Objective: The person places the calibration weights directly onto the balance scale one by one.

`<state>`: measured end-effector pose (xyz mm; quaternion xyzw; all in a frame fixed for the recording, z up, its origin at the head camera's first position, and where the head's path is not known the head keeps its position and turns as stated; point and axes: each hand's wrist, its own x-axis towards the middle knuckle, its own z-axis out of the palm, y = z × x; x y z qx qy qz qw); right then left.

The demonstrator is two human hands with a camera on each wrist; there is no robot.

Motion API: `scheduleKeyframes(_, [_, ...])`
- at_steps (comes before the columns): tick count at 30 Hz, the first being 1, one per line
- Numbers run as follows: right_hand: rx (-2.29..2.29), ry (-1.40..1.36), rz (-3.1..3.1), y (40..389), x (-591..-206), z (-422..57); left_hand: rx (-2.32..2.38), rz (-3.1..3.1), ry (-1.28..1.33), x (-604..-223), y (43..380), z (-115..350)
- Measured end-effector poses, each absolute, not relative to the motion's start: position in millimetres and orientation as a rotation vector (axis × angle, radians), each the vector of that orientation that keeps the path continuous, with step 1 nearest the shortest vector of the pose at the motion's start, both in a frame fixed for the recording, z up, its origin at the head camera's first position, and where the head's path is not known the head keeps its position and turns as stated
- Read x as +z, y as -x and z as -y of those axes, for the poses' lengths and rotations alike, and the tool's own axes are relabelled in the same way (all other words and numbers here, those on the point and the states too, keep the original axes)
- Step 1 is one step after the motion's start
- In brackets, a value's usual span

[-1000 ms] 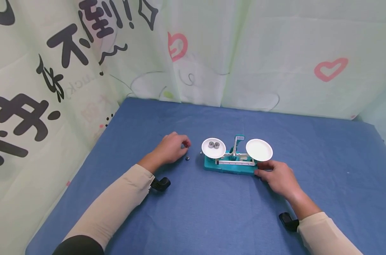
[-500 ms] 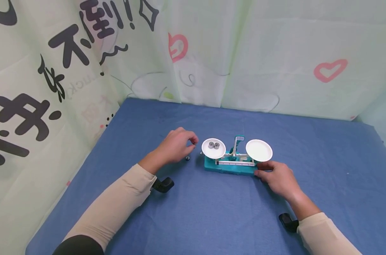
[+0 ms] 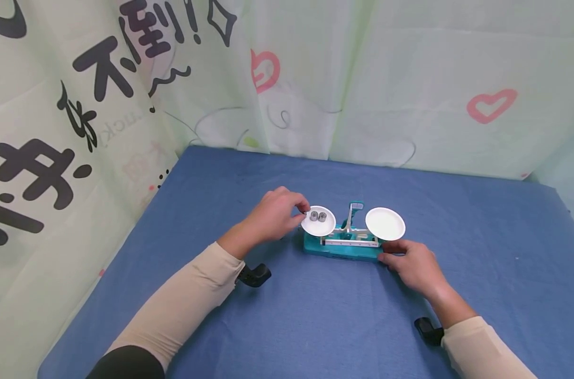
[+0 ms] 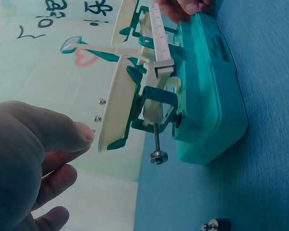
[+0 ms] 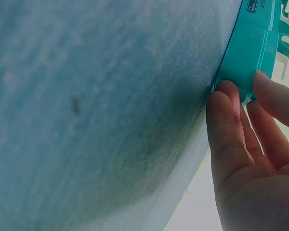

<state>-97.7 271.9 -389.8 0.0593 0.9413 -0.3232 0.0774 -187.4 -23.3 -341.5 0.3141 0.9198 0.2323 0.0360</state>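
Note:
A teal balance scale (image 3: 340, 250) with two white pans stands on the table. Its left pan (image 3: 318, 229) carries two small metal weights (image 3: 322, 216); nothing lies on the right pan (image 3: 385, 223). My left hand (image 3: 276, 213) is at the left pan's outer rim, thumb and forefinger pinching a small metal weight, almost wholly hidden behind the thumb (image 4: 84, 136) in the left wrist view. With thumb and fingers, my right hand (image 3: 412, 265) grips the right end of the teal base (image 5: 245, 57). Another metal weight (image 4: 217, 224) stands on the cloth left of the scale.
Blue cloth (image 3: 344, 316) covers the table. A pale printed curtain (image 3: 410, 79) hangs along the back and left edges. A threaded adjusting nut (image 4: 158, 157) sticks out from the beam's left end, below the pan.
My left hand has moved right, from beside the loose weight on the cloth to the left pan's rim, carrying the pinched weight. My right hand and the scale have stayed put.

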Motion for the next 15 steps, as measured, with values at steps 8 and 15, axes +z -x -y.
scheduleKeyframes(8, [-0.957, -0.172, -2.824, 97.3, -390.0, -271.2, 0.68, -2.821, -0.973, -342.9, 185.8, 15.8])
scheduleKeyframes(15, [-0.96, -0.172, -2.817, 97.4, -389.8, -272.0, 0.617, -2.841, -1.0, -344.4, 185.8, 11.7])
